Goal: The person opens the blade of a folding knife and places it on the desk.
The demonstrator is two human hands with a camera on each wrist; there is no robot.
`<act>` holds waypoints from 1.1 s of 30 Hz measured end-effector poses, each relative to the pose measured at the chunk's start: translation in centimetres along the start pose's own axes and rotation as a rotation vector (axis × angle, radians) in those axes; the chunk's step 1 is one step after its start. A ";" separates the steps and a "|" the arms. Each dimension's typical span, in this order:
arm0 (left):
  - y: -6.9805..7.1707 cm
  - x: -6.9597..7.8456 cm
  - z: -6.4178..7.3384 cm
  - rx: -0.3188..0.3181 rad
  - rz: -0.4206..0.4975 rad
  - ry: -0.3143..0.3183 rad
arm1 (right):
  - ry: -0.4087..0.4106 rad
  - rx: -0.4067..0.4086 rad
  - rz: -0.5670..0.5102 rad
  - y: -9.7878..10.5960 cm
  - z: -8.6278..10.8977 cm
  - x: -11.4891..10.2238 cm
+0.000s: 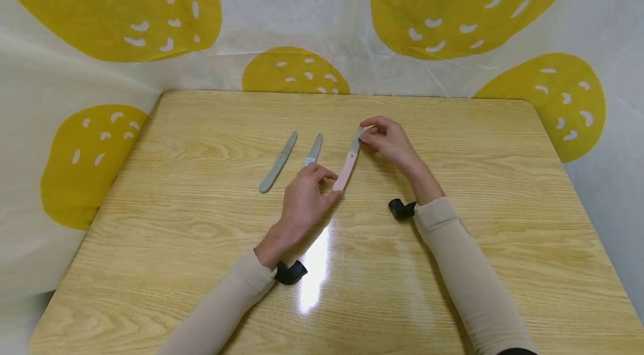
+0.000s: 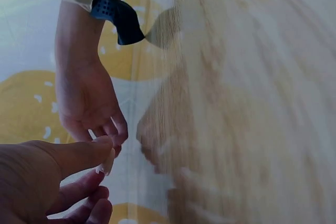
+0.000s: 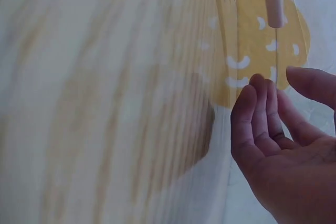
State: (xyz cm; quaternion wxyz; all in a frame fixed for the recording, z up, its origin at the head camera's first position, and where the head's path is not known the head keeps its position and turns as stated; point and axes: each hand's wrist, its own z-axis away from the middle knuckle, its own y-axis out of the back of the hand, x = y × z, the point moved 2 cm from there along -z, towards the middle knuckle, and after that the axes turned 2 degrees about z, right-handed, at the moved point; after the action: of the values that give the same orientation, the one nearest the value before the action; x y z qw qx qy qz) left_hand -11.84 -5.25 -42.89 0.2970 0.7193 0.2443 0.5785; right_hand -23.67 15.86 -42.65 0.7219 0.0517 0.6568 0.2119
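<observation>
My left hand (image 1: 307, 201) pinches the handle end of a pink folding knife (image 1: 343, 177). The knife is unfolded, its blade pointing away and slightly right. The handle end (image 2: 109, 162) shows at the thumb in the left wrist view. Around the blade tip is my right hand (image 1: 389, 143); in the right wrist view its thumb and fingers stand apart, with the thin blade between them. A light-blue-handled knife (image 1: 315, 148) lies just beyond my left hand, its handle mostly hidden. Left of it lies a grey-green knife (image 1: 274, 172), also unfolded.
The knives are on a wood-grain table (image 1: 201, 243) with rounded far corners. A white curtain with yellow fruit shapes (image 1: 297, 70) hangs behind and beside it. Black wrist devices (image 1: 292, 273) sit below both cuffs. Light glares off the table near the left wrist.
</observation>
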 end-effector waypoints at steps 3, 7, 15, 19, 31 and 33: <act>-0.1 -0.1 0.0 -0.007 -0.029 0.012 | -0.018 -0.018 0.063 -0.2 -0.1 0.0; -0.2 -0.4 0.0 -0.025 -0.050 0.031 | -0.023 -0.052 0.135 -0.6 -0.2 0.0; -0.4 -0.6 0.1 -0.058 -0.142 0.004 | -0.032 -0.090 0.183 -1.0 -0.3 -0.1; -0.4 -0.6 0.1 -0.070 -0.152 0.009 | -0.050 -0.109 0.226 -1.1 -0.4 0.0; -0.4 -0.8 -0.1 -0.089 -0.159 -0.005 | -0.059 -0.142 0.272 -1.0 -0.5 0.3; -0.2 -0.9 -0.1 -0.087 -0.148 -0.011 | -0.058 -0.140 0.271 -1.0 -0.3 0.3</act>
State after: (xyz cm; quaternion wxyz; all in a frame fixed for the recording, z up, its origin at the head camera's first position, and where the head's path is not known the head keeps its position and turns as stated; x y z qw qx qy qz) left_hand -12.11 -5.70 -43.59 0.3716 0.6888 0.2698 0.5609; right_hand -23.75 15.01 -43.27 0.7072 0.0956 0.6062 0.3511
